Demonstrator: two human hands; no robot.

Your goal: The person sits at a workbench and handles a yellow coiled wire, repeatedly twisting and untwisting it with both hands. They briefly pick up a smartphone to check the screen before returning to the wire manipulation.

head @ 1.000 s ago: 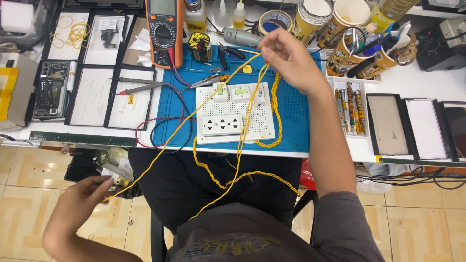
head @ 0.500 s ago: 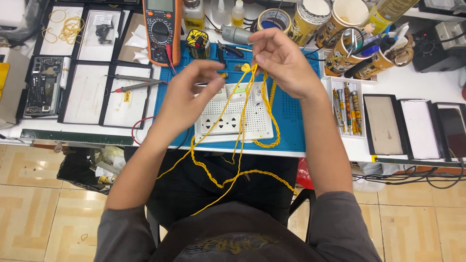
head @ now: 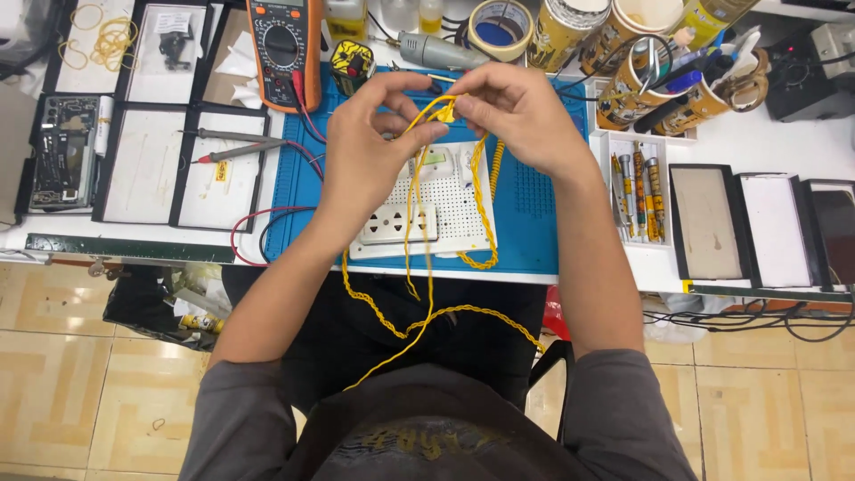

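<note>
My left hand (head: 370, 147) and my right hand (head: 517, 111) meet above the blue mat (head: 534, 205), both pinching the same yellow wire (head: 426, 267) near its top. The wire is partly twisted; its strands hang down over a white perforated board (head: 445, 200) with a white socket strip (head: 396, 223), loop off the table edge and trail toward my lap. The board lies flat on the mat, under my hands.
An orange multimeter (head: 283, 49) with red and black leads stands at the back left. Black-framed trays (head: 147, 160) lie left, more trays (head: 704, 223) right. A tape roll (head: 497, 22), cans with pens (head: 663, 80) and a tray of small tools (head: 637, 191) sit behind and right.
My left hand rose from below the table edge at the left up to the wire beside my right hand. The long slanted strand it held taut now hangs slack over the board.
</note>
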